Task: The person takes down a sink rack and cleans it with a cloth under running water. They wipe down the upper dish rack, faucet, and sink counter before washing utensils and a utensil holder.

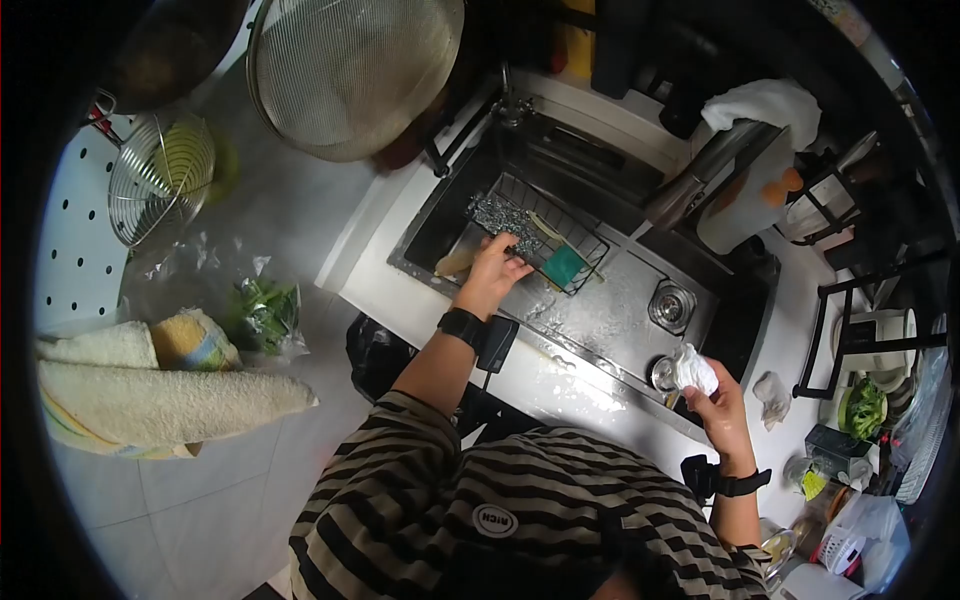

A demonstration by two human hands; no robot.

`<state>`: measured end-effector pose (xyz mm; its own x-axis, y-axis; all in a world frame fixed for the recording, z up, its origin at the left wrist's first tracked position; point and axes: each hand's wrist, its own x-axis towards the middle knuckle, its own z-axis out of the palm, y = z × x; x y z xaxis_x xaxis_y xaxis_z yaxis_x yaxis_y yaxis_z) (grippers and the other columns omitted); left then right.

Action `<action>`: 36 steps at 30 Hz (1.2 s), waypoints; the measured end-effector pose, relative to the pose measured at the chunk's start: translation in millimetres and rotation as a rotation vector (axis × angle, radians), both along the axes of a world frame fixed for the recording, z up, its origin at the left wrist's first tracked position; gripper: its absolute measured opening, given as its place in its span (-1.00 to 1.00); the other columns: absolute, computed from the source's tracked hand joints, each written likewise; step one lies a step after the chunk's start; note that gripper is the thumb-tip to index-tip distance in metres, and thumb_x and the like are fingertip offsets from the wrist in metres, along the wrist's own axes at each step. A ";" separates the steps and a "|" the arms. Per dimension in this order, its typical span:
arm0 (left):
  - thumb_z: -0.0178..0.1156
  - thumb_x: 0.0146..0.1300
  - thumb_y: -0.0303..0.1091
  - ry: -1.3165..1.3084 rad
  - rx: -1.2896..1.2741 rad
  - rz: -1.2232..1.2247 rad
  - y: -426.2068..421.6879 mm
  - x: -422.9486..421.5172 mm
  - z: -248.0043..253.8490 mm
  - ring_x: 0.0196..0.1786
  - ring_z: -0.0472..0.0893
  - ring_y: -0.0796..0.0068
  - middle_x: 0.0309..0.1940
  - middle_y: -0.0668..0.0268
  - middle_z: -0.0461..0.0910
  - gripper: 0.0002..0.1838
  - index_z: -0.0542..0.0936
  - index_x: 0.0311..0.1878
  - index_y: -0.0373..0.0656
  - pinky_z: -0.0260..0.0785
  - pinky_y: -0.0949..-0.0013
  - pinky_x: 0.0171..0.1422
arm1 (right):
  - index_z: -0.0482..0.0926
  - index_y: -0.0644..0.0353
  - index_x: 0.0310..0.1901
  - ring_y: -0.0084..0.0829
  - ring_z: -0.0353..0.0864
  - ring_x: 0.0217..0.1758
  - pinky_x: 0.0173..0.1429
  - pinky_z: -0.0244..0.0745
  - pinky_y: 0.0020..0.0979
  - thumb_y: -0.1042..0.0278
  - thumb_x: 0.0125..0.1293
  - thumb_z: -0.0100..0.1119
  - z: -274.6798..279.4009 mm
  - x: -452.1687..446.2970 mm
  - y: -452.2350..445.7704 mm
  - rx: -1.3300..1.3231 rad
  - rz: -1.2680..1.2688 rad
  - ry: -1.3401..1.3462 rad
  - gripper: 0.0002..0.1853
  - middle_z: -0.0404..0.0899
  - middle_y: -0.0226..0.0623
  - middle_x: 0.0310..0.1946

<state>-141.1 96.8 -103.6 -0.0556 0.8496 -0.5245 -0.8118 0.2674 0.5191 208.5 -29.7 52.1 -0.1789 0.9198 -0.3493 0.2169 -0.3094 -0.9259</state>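
My left hand (pixel 490 272) reaches over the sink's wire rack (pixel 598 247), its fingers pinched on the edge of a clump of steel wool (pixel 497 214). A green scouring pad (pixel 565 265) lies in the same rack, to the right of those fingers. Near the sink's front right edge, my right hand (pixel 722 405) grips a crumpled white cloth (pixel 694 369). Just left of the cloth is a small round shiny container (pixel 663 374), partly hidden by it.
The wet steel sink (pixel 610 315) has a drain strainer (pixel 672 305) at right. A large mesh sieve (pixel 355 70) hangs at upper left. Towels (pixel 170 400) and bagged greens (pixel 265 312) are at left. Bottles, a black rack (pixel 845 340) and dishes crowd the right.
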 end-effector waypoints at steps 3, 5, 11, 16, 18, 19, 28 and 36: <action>0.12 0.06 -0.44 -0.009 -0.038 -0.041 -9.6 6.6 -12.0 -0.17 0.44 0.23 -0.21 0.17 0.41 -0.79 0.37 -0.21 -0.14 0.37 -0.02 0.02 | 0.32 0.23 0.16 -0.62 0.39 -0.24 -0.13 0.32 -0.60 0.52 0.18 0.08 0.0 -10.1 6.4 0.072 -0.013 0.019 -0.53 0.45 -0.40 -0.14; 0.11 0.05 -0.44 0.002 -0.075 -0.084 -14.6 18.3 -12.2 -0.22 0.43 0.26 -0.26 0.21 0.41 -0.83 0.38 -0.26 -0.14 0.37 -0.02 -0.01 | 0.32 0.18 0.17 -0.63 0.40 -0.25 -0.16 0.32 -0.61 0.52 0.19 0.07 -7.3 -14.4 20.0 0.116 -0.057 0.033 -0.53 0.45 -0.40 -0.13; 0.04 0.06 -0.30 0.040 -0.205 -0.235 -28.7 71.5 2.4 -0.30 0.44 0.33 -0.32 0.26 0.45 -0.81 0.41 -0.25 -0.11 0.37 -0.13 -0.02 | 0.38 0.10 0.08 -0.64 0.41 -0.29 -0.29 0.39 -0.54 0.33 0.22 0.13 -81.6 -31.2 119.6 0.111 -0.076 0.042 -0.62 0.47 -0.45 -0.22; -0.03 0.12 -0.12 0.260 -0.181 -0.309 -35.9 93.5 14.1 -0.27 0.56 0.38 -0.25 0.28 0.54 -0.61 0.40 -0.01 -0.08 0.46 -0.02 -0.15 | 0.40 0.11 -0.03 -0.59 0.43 -0.26 -0.29 0.42 -0.45 0.25 0.24 0.13 -115.2 -66.5 178.9 -0.055 -0.142 0.318 -0.70 0.48 -0.43 -0.24; -0.03 0.12 -0.09 0.334 -0.194 -0.282 -31.6 84.0 7.5 -0.26 0.57 0.38 -0.24 0.28 0.55 -0.58 0.39 0.01 -0.08 0.49 0.09 -0.22 | 0.40 0.14 -0.03 -0.58 0.44 -0.25 -0.29 0.42 -0.46 0.27 0.25 0.11 -116.8 -74.2 187.2 -0.058 -0.045 0.251 -0.71 0.48 -0.41 -0.23; -0.03 0.12 -0.08 0.387 -0.200 -0.325 -28.7 77.3 8.1 -0.27 0.57 0.38 -0.24 0.28 0.55 -0.58 0.40 0.01 -0.08 0.48 0.14 -0.25 | 0.40 0.16 -0.04 -0.58 0.44 -0.24 -0.29 0.42 -0.46 0.28 0.26 0.11 -129.1 -70.8 197.9 -0.034 0.026 0.269 -0.72 0.48 -0.41 -0.22; -0.01 0.10 -0.02 0.499 -0.158 -0.633 -15.9 51.7 26.3 -0.31 0.58 0.37 -0.25 0.29 0.54 -0.56 0.40 -0.01 -0.06 0.46 0.25 -0.31 | 0.40 0.30 -0.03 -0.49 0.51 -0.31 -0.33 0.50 -0.43 0.27 0.27 0.10 -130.1 -64.9 213.1 -0.135 0.179 0.347 -0.67 0.51 -0.34 -0.23; 0.00 0.07 -0.07 0.507 -0.151 -0.539 1.4 49.6 17.9 -0.33 0.61 0.29 -0.26 0.21 0.56 -0.57 0.44 -0.03 -0.10 0.48 0.09 -0.25 | 0.52 0.48 -0.16 -0.28 0.62 -0.32 -0.24 0.46 -0.36 0.21 0.21 0.06 -130.9 -86.2 207.9 0.186 0.092 -0.308 -0.60 0.59 0.07 -0.35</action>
